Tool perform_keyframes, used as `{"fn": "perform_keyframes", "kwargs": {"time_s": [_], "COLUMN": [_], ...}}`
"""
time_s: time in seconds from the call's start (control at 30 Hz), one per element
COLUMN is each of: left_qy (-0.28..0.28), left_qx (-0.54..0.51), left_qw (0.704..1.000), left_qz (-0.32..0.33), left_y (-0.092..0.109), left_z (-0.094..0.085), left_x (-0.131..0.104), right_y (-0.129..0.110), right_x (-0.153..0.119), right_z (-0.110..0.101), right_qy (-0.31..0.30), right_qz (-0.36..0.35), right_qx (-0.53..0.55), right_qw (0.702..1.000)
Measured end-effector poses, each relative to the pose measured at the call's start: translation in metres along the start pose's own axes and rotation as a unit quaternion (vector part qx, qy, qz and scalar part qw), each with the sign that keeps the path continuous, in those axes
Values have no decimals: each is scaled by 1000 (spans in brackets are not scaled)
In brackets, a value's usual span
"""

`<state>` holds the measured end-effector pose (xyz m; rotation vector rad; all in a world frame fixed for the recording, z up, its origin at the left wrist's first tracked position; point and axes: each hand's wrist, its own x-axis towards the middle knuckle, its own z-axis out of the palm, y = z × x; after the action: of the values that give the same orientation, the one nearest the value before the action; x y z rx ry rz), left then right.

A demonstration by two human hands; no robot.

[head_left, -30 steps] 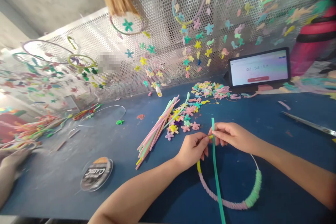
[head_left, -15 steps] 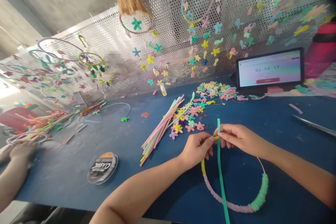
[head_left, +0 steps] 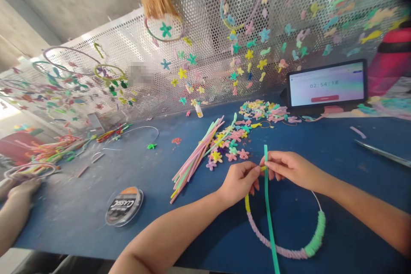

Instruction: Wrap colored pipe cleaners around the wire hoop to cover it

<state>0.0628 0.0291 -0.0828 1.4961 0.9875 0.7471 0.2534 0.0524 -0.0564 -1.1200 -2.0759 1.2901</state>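
Note:
A wire ring [head_left: 278, 249] wrapped in yellow, lilac and mint fuzzy stem hangs below both hands, with bare white wire at its upper right. My left hand [head_left: 240, 182] pinches the yellow-wrapped part at the top of the ring. Right beside it, the fingers of my right hand [head_left: 284, 167] are closed on a teal pipe cleaner [head_left: 269, 214], which crosses the ring almost upright, its short end above the fingers and its long end running down past the ring. Left of the hands lie a bundle of pastel pipe cleaners [head_left: 196, 156] and small fuzzy flowers [head_left: 231, 155].
A tablet [head_left: 327, 87] stands at the back right near a pink bottle [head_left: 390, 62]. Metal tweezers [head_left: 382, 153] lie at right, a spool [head_left: 124, 206] at left. Another person's hands [head_left: 25, 188] rest at far left. Decorated hoops [head_left: 224, 0] hang on the perforated panel.
The whole view has shifted slightly. Both hands keep the same grip, and the teal pipe cleaner stays across the ring. The tablet's timer has advanced by one second.

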Motion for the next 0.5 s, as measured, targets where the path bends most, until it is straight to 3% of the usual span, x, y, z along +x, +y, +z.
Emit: {"fn": "perform_keyframes", "kwargs": {"time_s": [0.3,0.37,0.43,0.5], "left_qy": [16,61,87,36], "left_qx": [53,130,232,321], "left_qw": [998,986,950,896], "left_qz": [19,83,192,304], "left_y": [6,12,18,21], "left_z": [1,0,-1,-2], "left_x": [-3,-6,-9,-12], "right_y": [-1,0,2,4], "right_x": [0,0,0,0], "right_z": [-2,-3,-4,-6], "right_qy": [13,20,29,42], "right_qz": [11,16,18,20], "right_qx": [15,14,12,13], "right_qw": [1000,1000,999,999]}}
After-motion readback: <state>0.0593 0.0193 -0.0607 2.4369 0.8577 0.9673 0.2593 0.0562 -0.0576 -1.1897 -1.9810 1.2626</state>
